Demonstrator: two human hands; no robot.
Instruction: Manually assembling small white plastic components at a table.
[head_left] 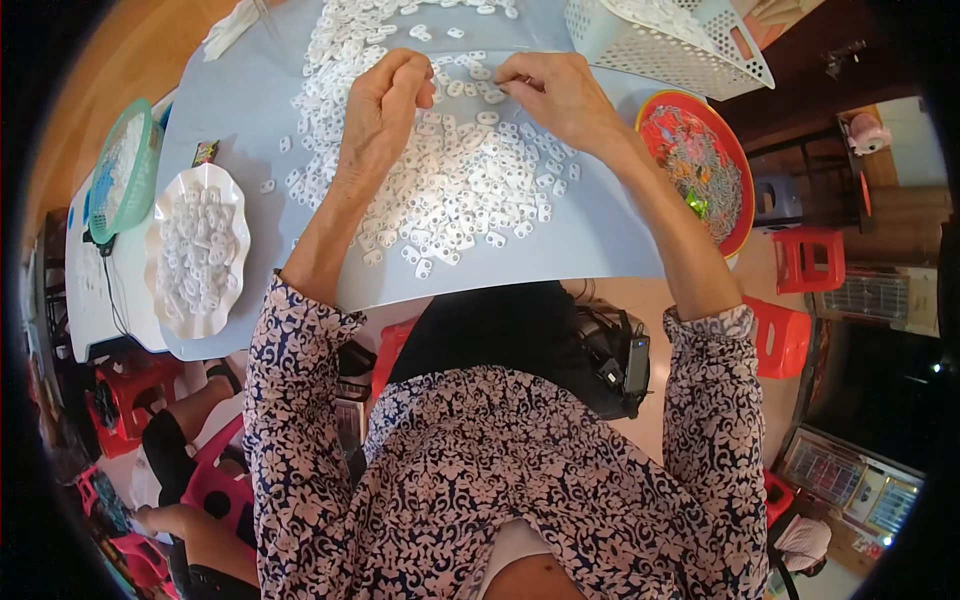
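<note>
Head view: small white oval, plastic-looking pieces with paired holes lie heaped on the pale-blue table, seemingly light, stiff and slick, best pinched by their edges. The left hand curls inward, the right hand narrows fingertips; exact closure and any contents, I cannot tell.

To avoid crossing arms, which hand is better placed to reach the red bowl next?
Probably right: the right hand is nearer the red bowl, its forearm alongside; the left hand would cross over.
</note>
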